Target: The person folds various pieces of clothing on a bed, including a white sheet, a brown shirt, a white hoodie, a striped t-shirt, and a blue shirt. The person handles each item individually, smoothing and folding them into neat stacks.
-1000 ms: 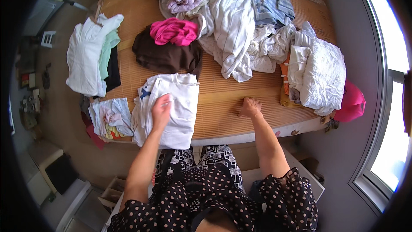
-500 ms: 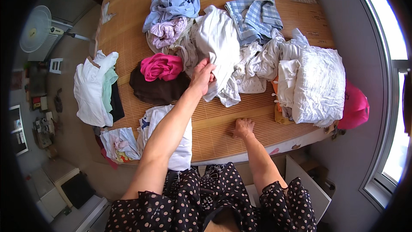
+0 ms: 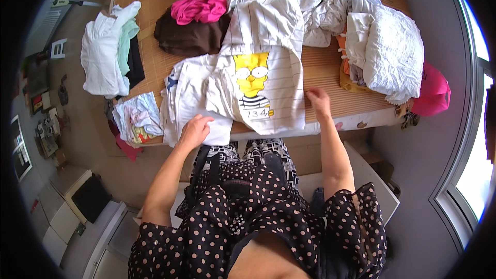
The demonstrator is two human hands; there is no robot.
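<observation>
A striped white shirt (image 3: 279, 98) with a yellow cartoon figure lay along the near edge of the bed (image 3: 330, 80), partly over a folded white garment (image 3: 188, 90). The left hand (image 3: 195, 131), loosely open and empty, was at that garment; the right hand (image 3: 318, 103), half-open, sat just beside the shirt, contact unclear.

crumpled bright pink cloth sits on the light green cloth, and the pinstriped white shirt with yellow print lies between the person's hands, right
No: the head view shows the crumpled bright pink cloth on a dark brown cloth bundle. The pinstriped white shirt lies between left hand and right hand.
</observation>
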